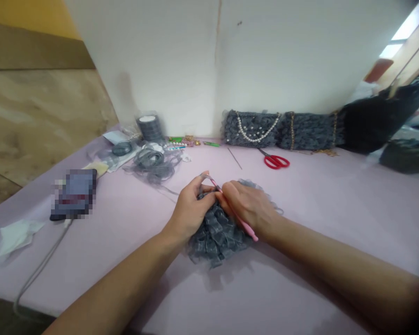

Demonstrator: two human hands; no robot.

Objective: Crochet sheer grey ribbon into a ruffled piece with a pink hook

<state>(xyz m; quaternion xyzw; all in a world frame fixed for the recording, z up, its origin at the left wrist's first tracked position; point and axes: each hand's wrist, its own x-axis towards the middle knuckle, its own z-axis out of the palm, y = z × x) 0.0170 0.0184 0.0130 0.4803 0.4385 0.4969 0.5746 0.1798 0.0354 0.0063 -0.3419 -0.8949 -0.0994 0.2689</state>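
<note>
A ruffled grey ribbon crochet piece (pixel 216 235) lies on the pale lilac table (pixel 317 218) in front of me. My left hand (pixel 190 209) pinches its upper edge, fingers closed on the fabric. My right hand (pixel 249 207) grips a pink crochet hook (pixel 246 227), whose tip points up-left into the piece near my left fingertips. A strand of grey ribbon runs from the work toward a loose heap of grey ribbon (pixel 153 163) further back on the left.
Red-handled scissors (pixel 275 161) lie behind the work. Two finished grey bags (pixel 254 129), one with a pearl chain, stand against the white wall. A ribbon spool (pixel 150 126), beads and a blurred phone (pixel 75 193) with a cable sit to the left. Crumpled paper (pixel 17 235) lies near the left edge.
</note>
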